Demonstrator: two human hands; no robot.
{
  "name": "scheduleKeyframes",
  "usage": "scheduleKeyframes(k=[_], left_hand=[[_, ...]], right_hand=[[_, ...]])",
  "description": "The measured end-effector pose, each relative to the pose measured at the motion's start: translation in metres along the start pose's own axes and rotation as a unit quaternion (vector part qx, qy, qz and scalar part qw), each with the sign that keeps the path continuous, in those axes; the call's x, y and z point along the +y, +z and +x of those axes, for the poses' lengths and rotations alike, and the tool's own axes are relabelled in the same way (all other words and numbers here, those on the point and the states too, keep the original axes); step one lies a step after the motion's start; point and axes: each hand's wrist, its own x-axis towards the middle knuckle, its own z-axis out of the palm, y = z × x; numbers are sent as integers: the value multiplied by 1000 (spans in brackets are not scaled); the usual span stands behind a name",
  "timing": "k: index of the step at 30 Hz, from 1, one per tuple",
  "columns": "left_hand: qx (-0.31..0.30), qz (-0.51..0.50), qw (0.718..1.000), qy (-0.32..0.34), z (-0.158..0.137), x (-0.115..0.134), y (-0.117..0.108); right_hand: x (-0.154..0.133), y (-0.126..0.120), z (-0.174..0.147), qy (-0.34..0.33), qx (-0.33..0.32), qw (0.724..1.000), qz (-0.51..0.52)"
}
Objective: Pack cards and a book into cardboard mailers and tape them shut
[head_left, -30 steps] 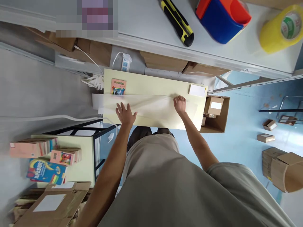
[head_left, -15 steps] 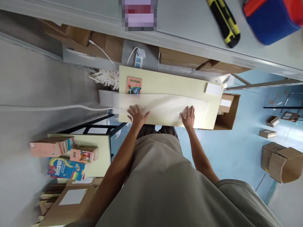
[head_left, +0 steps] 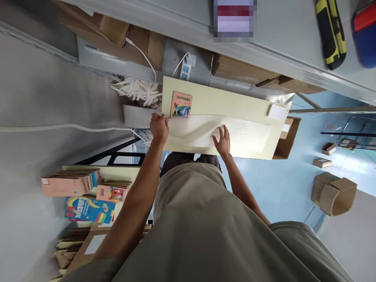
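Observation:
A translucent white plastic sheet (head_left: 246, 131), ribbed toward its right side, lies across a pale yellow board (head_left: 229, 100). My left hand (head_left: 159, 127) is closed on the left end of the sheet, at the board's left edge. Fingers spread, my right hand (head_left: 222, 141) rests on the sheet near its middle, where the film is wrinkled. A pink book (head_left: 181, 103) with a colourful cover lies at the board's upper left, its lower edge against or slightly under the film. Toward the right end of the board is a small white box-like item (head_left: 277, 112).
Above is a grey worktop (head_left: 282, 35) with a yellow-black utility knife (head_left: 331, 35). Stacked books (head_left: 63, 186) stand at lower left. White strips (head_left: 138, 91) are piled left of the board, by a power strip (head_left: 185, 71). An open carton (head_left: 333, 194) sits on the blue floor.
My left hand has moved left from lying spread on the film to its end, and closed there. My right hand stays open and has slid left along the sheet. The view has shifted.

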Motion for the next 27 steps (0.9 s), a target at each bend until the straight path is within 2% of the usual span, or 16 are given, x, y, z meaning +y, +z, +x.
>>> scheduleKeyframes(k=[6,9,13,18,22,27], left_hand=[[29,-72,993,93,33,-12,-5],[30,-95,989,106,36,-16,-7],[2,-67,993,95,9,-31,-17],[-34,-13,996,76,-28,-46,-23],[-14,-8,997,79,-35,-56,-20],[62,-47,996,47,-55,-70,-17]], right_hand=[[-5,3,-6,32,-24,999,-9],[-3,-1,-6,41,-37,998,-24],[-7,-5,-4,47,-49,996,-51],[-13,-3,3,60,-31,998,-11],[-10,-3,8,64,-37,997,-19],[-2,-7,10,49,-44,998,-18]])
